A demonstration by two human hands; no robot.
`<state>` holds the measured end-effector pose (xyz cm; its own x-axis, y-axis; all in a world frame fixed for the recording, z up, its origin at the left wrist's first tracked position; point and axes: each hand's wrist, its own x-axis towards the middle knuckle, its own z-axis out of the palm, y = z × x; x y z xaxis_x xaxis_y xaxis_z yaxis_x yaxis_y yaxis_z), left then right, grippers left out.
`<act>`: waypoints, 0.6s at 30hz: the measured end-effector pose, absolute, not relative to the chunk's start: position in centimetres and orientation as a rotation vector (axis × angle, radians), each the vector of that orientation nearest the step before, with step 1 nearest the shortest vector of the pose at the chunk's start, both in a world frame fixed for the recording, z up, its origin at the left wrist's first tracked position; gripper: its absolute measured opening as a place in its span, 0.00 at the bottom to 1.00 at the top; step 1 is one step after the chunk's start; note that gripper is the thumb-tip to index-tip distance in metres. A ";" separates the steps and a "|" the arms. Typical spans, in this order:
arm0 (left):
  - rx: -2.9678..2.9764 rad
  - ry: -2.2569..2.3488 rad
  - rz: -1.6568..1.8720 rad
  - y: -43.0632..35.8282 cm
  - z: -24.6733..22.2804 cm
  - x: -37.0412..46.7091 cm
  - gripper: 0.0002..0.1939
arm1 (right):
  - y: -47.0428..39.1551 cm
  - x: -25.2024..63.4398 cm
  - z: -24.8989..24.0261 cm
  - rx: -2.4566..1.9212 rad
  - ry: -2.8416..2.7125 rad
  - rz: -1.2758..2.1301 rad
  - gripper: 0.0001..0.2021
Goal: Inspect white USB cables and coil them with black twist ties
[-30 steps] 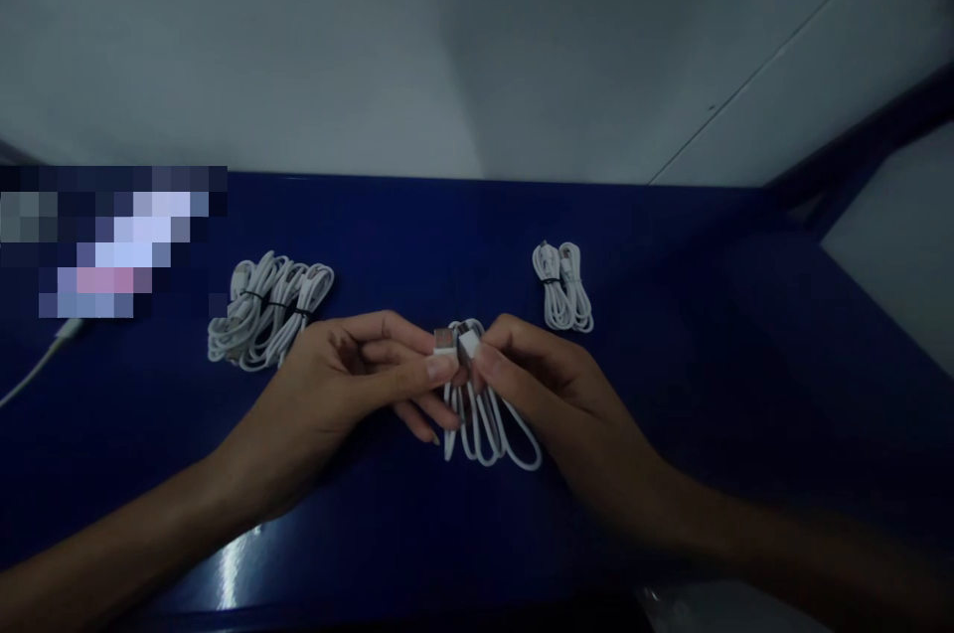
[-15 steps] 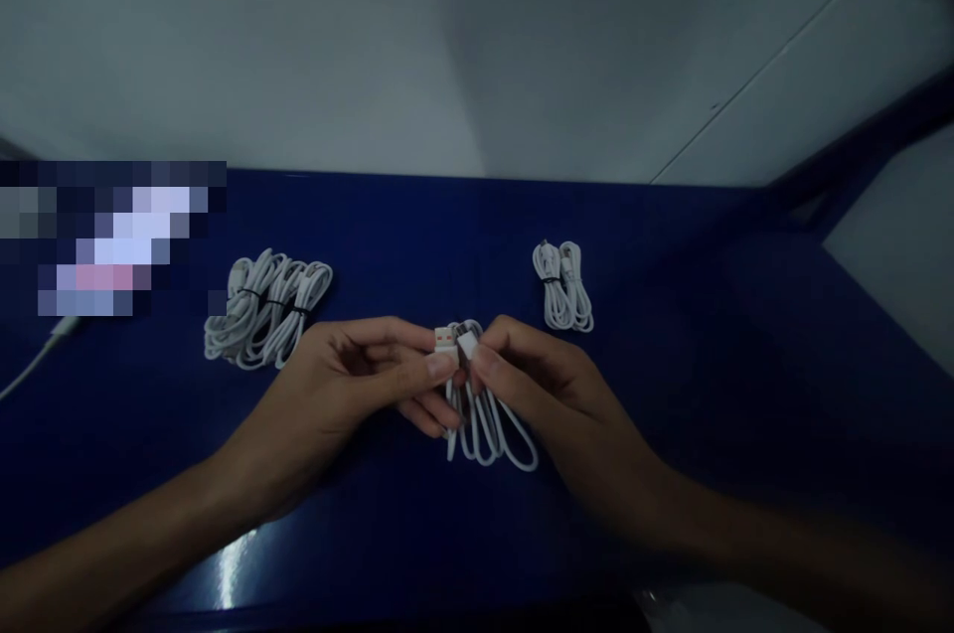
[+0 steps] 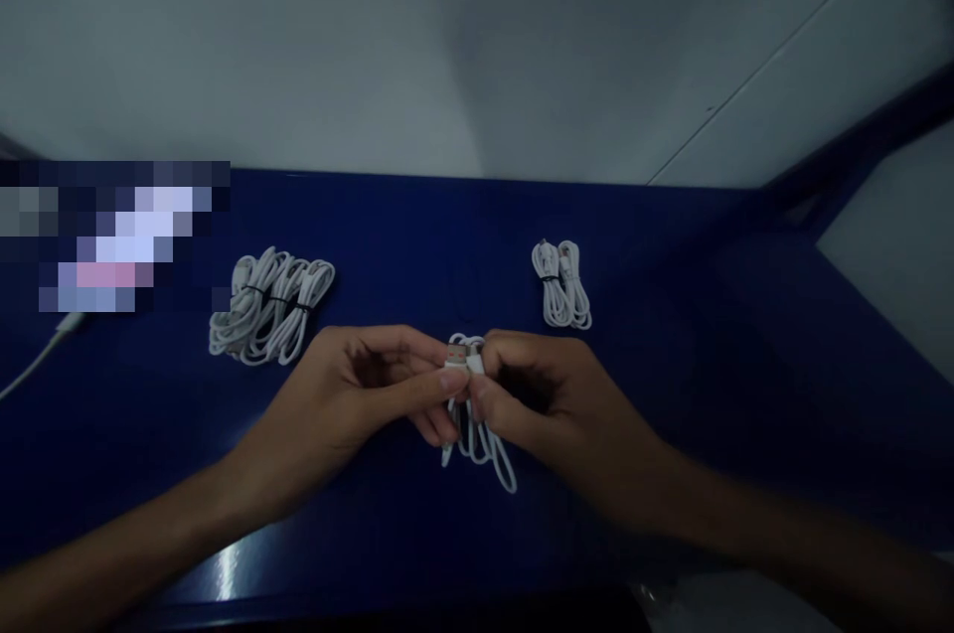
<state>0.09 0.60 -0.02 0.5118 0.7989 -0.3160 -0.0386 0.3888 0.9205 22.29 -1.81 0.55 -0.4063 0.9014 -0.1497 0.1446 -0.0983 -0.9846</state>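
At the far left of a glossy blue table [image 3: 417,255], a white cord [image 3: 51,343] ran up to a pixelated patch, where whatever it met could not be made out. Next lay a heap of coiled white cables [image 3: 272,310], overlapping one another, their black ties [image 3: 302,308] evidently there to keep the loops from springing loose. Near the middle, a person's left hand [image 3: 347,399] was partly closed, thumb against fingers, pinching a USB plug [image 3: 457,356] with its metal end up; the lower fingers curled behind the loops, apparently to steady them. A loosely coiled cable [image 3: 478,444] hung between both hands. A second plug [image 3: 475,362] stood just beside the first, seemingly held there to pair the ends. The right hand [image 3: 562,399], thumb and bent forefinger drawn nearly together, gripped the coil beside that plug. Farther right, well apart from the heap, two slim bundles [image 3: 561,285] lay side by side.
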 end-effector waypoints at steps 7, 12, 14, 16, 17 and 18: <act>1.002 0.910 0.658 0.7 0.2 0.0 0.04 | -1.5 22.5 0.3 -1.032 -1.487 1.666 0.15; 1.017 0.909 0.645 0.9 0.0 -0.2 0.06 | -1.2 22.4 0.1 -0.944 -1.441 1.702 0.16; 1.016 0.909 0.650 0.9 -0.1 -0.3 0.05 | -1.1 22.4 0.2 -0.935 -1.444 1.704 0.16; 1.016 0.909 0.655 0.9 -0.1 -0.3 0.05 | -1.2 22.4 0.3 -0.950 -1.450 1.697 0.16; 1.013 0.913 0.654 1.0 -0.1 -0.3 0.05 | -1.2 22.4 0.3 -0.962 -1.455 1.690 0.16; 1.008 0.919 0.651 1.0 -0.1 -0.2 0.05 | -1.3 22.4 0.3 -0.973 -1.461 1.682 0.16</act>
<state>-0.22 0.99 -0.11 0.4779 0.8113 -0.3369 -0.0484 0.4073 0.9120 22.43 -1.28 0.28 -0.4767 0.8740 -0.0948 -0.0283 -0.1230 -0.9920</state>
